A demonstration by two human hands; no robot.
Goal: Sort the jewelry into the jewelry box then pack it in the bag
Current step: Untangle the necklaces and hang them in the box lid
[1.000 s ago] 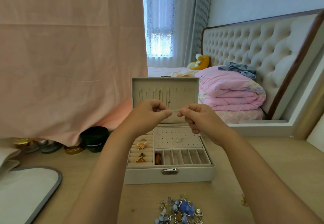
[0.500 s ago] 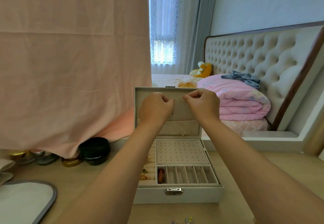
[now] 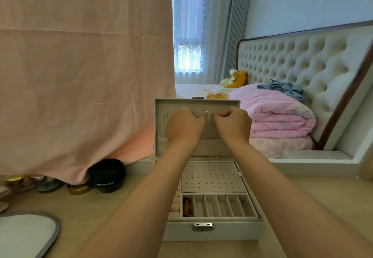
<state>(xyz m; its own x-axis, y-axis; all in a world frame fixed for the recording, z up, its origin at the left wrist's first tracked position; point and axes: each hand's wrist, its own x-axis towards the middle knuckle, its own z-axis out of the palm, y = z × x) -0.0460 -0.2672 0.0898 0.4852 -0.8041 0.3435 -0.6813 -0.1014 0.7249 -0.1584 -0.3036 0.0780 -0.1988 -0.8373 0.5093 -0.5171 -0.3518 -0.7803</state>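
Pinching necklace (image 3: pixel 207 113) near lid (image 3: pixel 197 102) top edge, left hand (image 3: pixel 184 126), right hand (image 3: pixel 233 125)

The jewelry box (image 3: pixel 232 232) sits on the tabletop (image 3: pixel 90 207), jars (image 3: pixel 107 175) to its left, a bed (image 3: pixel 282 116) behind it to the right.

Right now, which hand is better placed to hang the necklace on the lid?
Probably the right hand: its grip meets the necklace at the lid, while the left hand hides its fingers.

One jewelry box (image 3: pixel 232 232), two hands (image 3: pixel 184 127) (image 3: pixel 232 125), one thin chain (image 3: pixel 207 113), one quilt (image 3: pixel 282 116), one plush toy (image 3: pixel 236 78).
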